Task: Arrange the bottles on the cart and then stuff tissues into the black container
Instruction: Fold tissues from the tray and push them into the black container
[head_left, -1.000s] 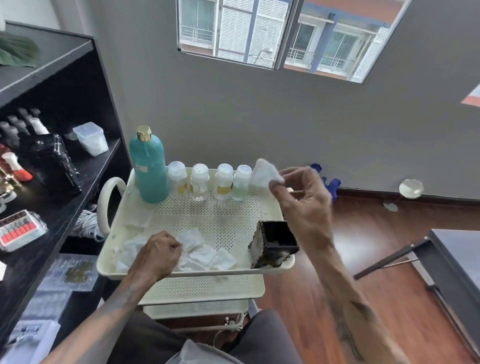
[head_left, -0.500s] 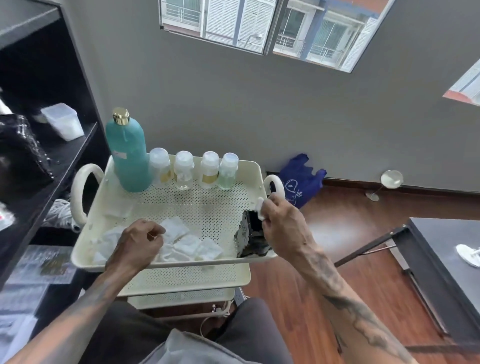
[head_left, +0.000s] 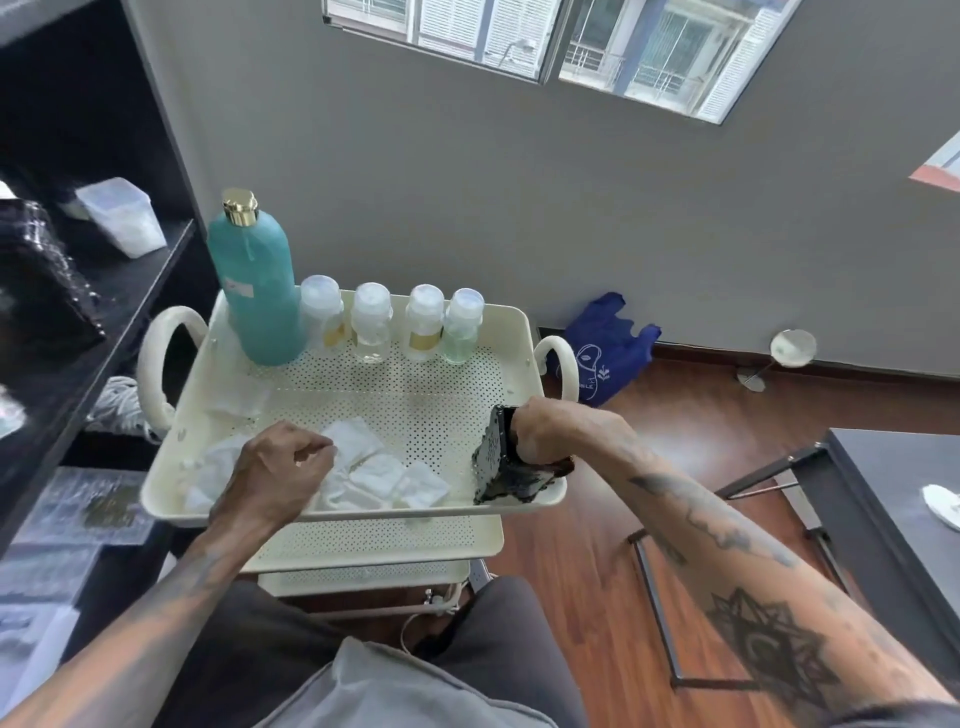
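A cream perforated cart tray (head_left: 353, 515) carries a tall teal bottle (head_left: 257, 291) with a gold cap at its back left. Several small clear bottles (head_left: 397, 325) stand in a row right of it. Folded white tissues (head_left: 379, 473) lie in a pile at the tray's front. My left hand (head_left: 275, 467) rests on the pile with its fingers curled, pinching a tissue's edge. The black container (head_left: 493, 460) stands tilted at the front right corner. My right hand (head_left: 545, 431) is pushed down into its mouth, fingers hidden inside.
A black shelf unit (head_left: 104, 291) with a clear plastic box (head_left: 124, 215) stands close on the left. A blue bag (head_left: 605, 348) lies on the wood floor by the wall. A dark table (head_left: 893, 499) is at the right. Lower cart tiers (head_left: 374, 540) sit under the tray.
My right hand came down from above the small bottles with a tissue and has gone into the black container. My left hand stayed on the tissue pile.
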